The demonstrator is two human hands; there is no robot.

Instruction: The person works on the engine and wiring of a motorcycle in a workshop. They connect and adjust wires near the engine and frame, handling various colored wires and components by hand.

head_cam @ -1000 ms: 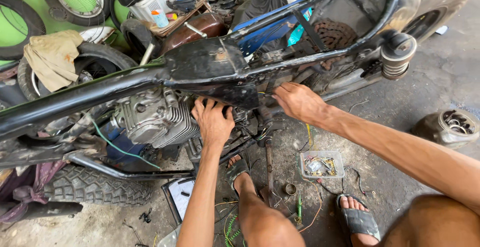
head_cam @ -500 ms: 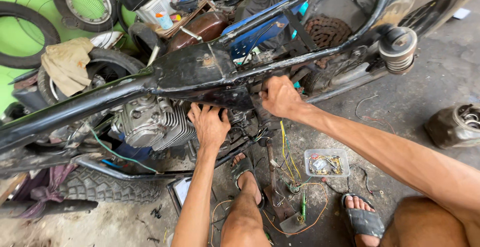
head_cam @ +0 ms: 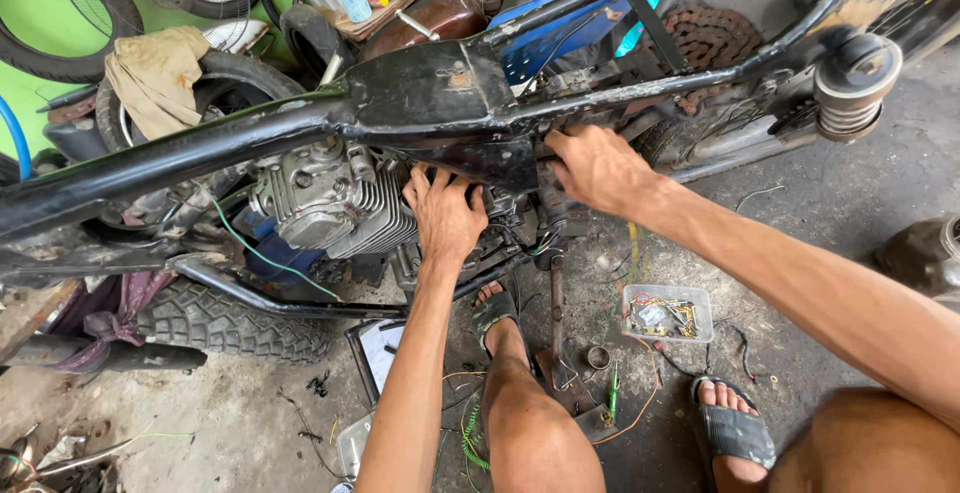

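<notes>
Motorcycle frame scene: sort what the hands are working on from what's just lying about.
In hand:
left hand and right hand, both on the dark part under the black frame
finned engine beside them

Lying about:
clear parts tray
loose tyre
tan rag
green wires

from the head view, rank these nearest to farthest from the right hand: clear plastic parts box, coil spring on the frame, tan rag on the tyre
Measured from the right hand:
1. Clear plastic parts box, on the floor just below the hand.
2. Coil spring, to the right at the frame's end.
3. Tan rag, far left, draped over a tyre.
</notes>
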